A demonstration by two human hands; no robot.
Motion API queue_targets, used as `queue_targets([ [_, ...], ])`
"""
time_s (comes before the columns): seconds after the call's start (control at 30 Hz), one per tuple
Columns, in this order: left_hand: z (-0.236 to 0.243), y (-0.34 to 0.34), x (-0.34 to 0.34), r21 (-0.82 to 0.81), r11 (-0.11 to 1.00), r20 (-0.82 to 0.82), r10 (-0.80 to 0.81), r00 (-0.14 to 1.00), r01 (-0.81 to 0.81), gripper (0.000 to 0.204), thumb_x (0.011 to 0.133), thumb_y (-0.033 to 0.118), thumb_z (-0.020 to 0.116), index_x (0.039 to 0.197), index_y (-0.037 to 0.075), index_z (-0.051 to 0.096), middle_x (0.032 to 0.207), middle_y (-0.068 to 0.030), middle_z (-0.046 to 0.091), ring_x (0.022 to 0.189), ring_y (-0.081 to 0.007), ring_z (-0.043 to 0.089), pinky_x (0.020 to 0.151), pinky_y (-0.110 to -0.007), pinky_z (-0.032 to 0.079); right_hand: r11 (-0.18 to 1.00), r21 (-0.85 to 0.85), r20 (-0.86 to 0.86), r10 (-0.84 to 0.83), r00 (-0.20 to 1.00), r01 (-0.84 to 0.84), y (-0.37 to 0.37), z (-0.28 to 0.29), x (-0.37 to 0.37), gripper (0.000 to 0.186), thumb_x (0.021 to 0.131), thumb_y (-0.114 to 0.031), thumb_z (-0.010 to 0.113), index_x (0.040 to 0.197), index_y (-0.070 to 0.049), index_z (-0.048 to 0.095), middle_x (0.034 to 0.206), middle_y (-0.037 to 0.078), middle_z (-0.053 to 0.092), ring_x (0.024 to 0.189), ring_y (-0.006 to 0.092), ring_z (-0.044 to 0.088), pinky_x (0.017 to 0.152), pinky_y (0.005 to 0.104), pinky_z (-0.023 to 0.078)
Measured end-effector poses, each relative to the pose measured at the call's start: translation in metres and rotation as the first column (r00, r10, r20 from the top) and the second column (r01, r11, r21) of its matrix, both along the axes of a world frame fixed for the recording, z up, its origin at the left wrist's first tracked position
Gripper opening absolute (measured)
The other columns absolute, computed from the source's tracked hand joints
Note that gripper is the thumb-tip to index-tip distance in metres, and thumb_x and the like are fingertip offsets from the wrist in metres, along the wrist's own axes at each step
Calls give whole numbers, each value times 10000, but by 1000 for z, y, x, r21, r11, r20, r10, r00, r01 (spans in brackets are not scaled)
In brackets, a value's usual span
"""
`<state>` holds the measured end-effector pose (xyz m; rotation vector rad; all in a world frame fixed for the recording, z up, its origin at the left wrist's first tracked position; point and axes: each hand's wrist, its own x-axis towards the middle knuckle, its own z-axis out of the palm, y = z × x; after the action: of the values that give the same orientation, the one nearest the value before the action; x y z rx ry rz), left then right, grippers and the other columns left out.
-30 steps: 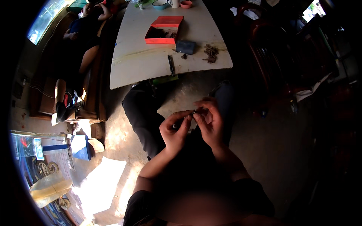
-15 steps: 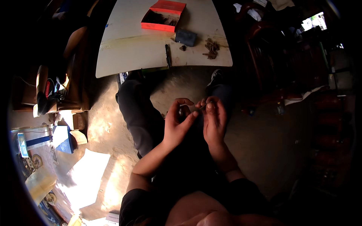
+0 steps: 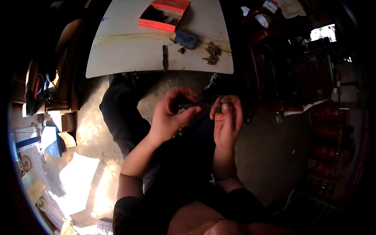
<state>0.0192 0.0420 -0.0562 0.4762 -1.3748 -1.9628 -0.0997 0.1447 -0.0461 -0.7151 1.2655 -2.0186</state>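
Note:
Over my lap, my left hand (image 3: 166, 113) curls its fingers and thumb round a thin dark rod (image 3: 189, 105), which points toward my other hand. My right hand (image 3: 227, 121) is closed in a pinch, palm up, on a small dark piece (image 3: 221, 106) too shadowed to name. Whether the rod touches that piece I cannot tell. Beyond the hands, on the pale table (image 3: 125, 55), lie a black pen (image 3: 164, 58), a dark grey block (image 3: 185, 38), a small brown lump (image 3: 181, 50) and a pile of brown twisted pieces (image 3: 212, 53).
Toward the table's far side stands an open red box (image 3: 158, 25) with dark crumbly pieces inside. Wooden furniture (image 3: 64, 94) is at the left, a dark reddish chair (image 3: 270, 74) at the right. Bright sunlight falls on the floor (image 3: 80, 180) at lower left.
My hands have moved apart, the left one going left, and the thin rod now shows between them. The whole view has shifted, so the table appears further left.

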Motion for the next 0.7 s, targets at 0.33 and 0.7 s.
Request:
queue_targets([
  [0.33, 43, -24, -42, 433, 901, -391, 215, 895, -28, 462, 977, 449, 349, 730, 70, 444, 554, 8, 353, 449, -81, 300, 417, -209, 256, 992, -46, -228, 104, 968, -118, -24, 22, 37, 106, 893, -6, 497, 994, 20, 477, 933, 90, 506, 744, 124, 545, 616, 237, 455],
  [0.7, 10, -45, -35, 499, 850, -620, 217, 754, 166, 427, 943, 377, 483, 688, 37, 444, 563, -32, 425, 341, -96, 357, 306, -209, 283, 995, 0, -477, -92, 874, 105, -50, 5, 46, 248, 757, 102, 590, 976, 56, 483, 888, 111, 536, 784, 142, 558, 704, 229, 473],
])
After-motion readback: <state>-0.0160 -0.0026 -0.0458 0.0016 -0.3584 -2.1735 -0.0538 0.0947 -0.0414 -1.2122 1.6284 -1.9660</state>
